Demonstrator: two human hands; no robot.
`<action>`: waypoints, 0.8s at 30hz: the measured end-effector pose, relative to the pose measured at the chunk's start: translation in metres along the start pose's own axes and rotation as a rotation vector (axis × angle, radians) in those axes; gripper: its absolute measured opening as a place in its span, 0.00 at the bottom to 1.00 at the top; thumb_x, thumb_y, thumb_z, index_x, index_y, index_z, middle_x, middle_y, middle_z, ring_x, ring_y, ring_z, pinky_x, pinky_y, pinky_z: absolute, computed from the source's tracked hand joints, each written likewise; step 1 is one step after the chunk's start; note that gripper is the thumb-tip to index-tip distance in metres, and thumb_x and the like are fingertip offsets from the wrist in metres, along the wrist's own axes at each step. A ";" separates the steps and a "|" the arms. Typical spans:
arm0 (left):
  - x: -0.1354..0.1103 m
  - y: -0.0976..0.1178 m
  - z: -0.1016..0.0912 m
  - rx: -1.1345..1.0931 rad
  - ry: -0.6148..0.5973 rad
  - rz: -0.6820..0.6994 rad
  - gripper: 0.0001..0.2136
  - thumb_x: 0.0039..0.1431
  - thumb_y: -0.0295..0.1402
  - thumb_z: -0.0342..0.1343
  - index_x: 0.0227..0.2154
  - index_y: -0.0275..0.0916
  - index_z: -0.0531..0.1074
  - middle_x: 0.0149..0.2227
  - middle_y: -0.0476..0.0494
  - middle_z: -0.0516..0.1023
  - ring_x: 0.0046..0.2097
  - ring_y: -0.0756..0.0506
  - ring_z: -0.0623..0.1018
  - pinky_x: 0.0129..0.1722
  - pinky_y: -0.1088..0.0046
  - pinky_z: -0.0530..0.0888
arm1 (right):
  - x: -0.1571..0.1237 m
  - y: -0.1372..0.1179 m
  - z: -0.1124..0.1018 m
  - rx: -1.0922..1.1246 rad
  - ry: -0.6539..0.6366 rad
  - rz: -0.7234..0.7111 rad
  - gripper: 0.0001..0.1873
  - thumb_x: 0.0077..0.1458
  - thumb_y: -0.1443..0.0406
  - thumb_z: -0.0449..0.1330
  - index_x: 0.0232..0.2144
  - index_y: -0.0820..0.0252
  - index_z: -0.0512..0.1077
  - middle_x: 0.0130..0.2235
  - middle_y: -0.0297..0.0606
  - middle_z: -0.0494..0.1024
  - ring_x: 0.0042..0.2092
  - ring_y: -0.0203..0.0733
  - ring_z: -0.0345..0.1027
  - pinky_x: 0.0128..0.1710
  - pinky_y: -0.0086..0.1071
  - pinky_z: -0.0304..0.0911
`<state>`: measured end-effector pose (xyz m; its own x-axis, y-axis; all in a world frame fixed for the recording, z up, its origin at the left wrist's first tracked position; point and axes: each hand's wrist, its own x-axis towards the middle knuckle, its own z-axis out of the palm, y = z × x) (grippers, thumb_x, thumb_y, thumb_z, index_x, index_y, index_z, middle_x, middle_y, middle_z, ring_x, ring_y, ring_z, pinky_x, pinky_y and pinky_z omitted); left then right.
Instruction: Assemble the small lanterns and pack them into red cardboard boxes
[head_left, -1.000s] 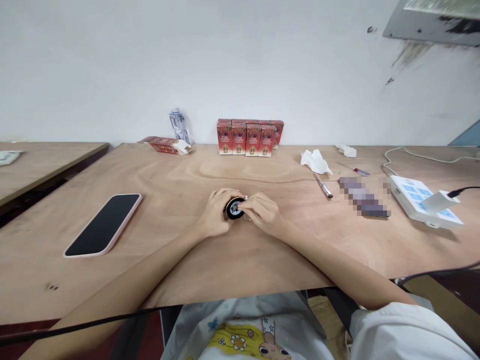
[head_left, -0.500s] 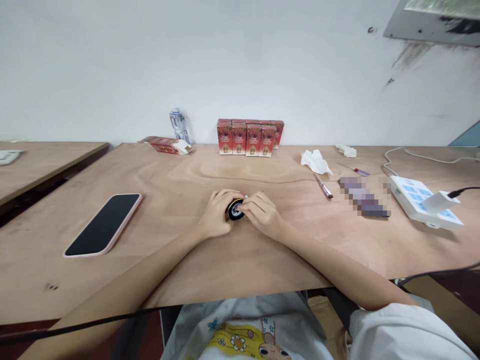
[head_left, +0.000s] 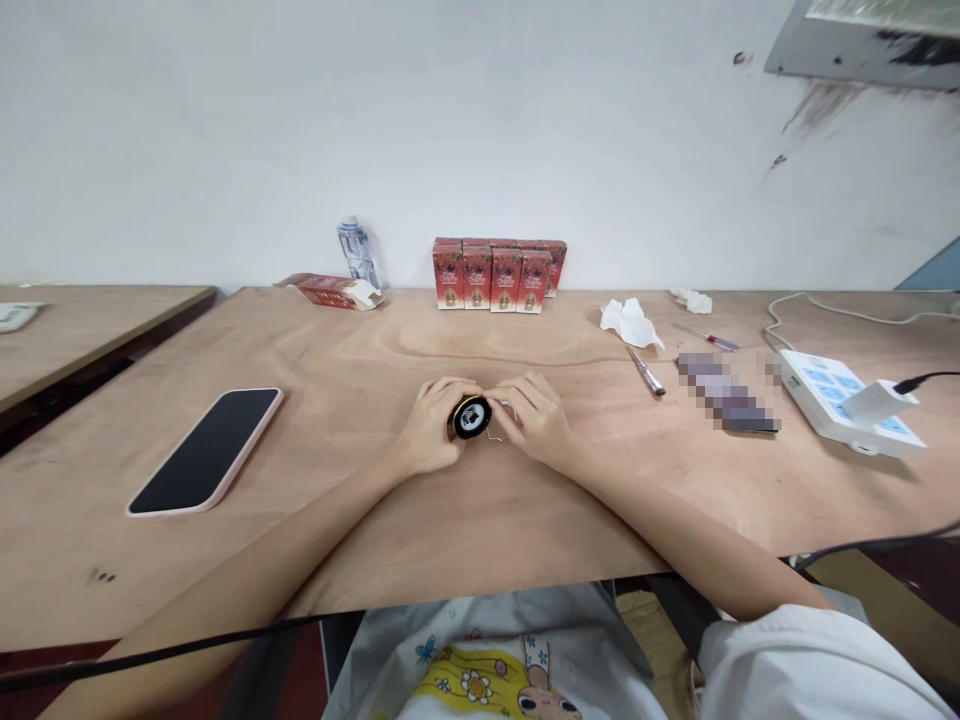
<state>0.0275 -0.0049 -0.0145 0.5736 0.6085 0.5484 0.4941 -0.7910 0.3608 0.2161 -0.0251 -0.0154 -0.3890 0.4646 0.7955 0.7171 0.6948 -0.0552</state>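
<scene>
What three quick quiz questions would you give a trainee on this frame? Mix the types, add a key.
1. True or false: the pink-edged phone lies on the left side of the table.
2. Which hand is wrapped around the round black-rimmed item? A) right B) left C) neither
3. Fill in: the red box lying on its side is in front of a clear ____.

Key:
1. True.
2. B, the left hand.
3. Bottle.
</scene>
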 end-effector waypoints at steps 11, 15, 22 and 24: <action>0.001 0.002 -0.005 -0.015 0.004 -0.039 0.25 0.39 0.23 0.50 0.45 0.41 0.65 0.47 0.44 0.74 0.50 0.40 0.70 0.49 0.60 0.64 | -0.001 0.025 0.005 -0.011 -0.579 0.361 0.10 0.58 0.65 0.55 0.41 0.60 0.74 0.43 0.42 0.76 0.47 0.47 0.65 0.45 0.37 0.57; 0.001 0.001 -0.005 -0.024 0.007 -0.053 0.25 0.40 0.23 0.50 0.46 0.41 0.65 0.46 0.44 0.74 0.50 0.40 0.70 0.49 0.60 0.64 | 0.000 0.024 0.005 0.039 -0.561 0.385 0.10 0.59 0.67 0.54 0.40 0.62 0.74 0.41 0.42 0.76 0.45 0.44 0.66 0.45 0.35 0.58; 0.001 0.001 -0.006 -0.010 -0.005 -0.064 0.24 0.41 0.24 0.51 0.46 0.41 0.65 0.46 0.44 0.74 0.50 0.40 0.70 0.49 0.59 0.64 | -0.005 0.035 0.008 -0.039 -0.421 0.471 0.11 0.55 0.71 0.53 0.38 0.62 0.74 0.42 0.43 0.76 0.46 0.46 0.64 0.46 0.38 0.59; 0.001 0.001 -0.006 -0.008 -0.004 -0.069 0.24 0.40 0.24 0.51 0.46 0.41 0.65 0.46 0.44 0.74 0.50 0.40 0.70 0.49 0.59 0.64 | -0.006 0.036 0.009 -0.077 -0.450 0.483 0.12 0.54 0.71 0.53 0.38 0.62 0.75 0.42 0.43 0.76 0.46 0.47 0.63 0.46 0.39 0.59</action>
<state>0.0251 -0.0058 -0.0091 0.5411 0.6616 0.5191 0.5274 -0.7478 0.4033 0.2386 0.0021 -0.0276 -0.2050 0.9095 0.3616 0.9042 0.3174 -0.2859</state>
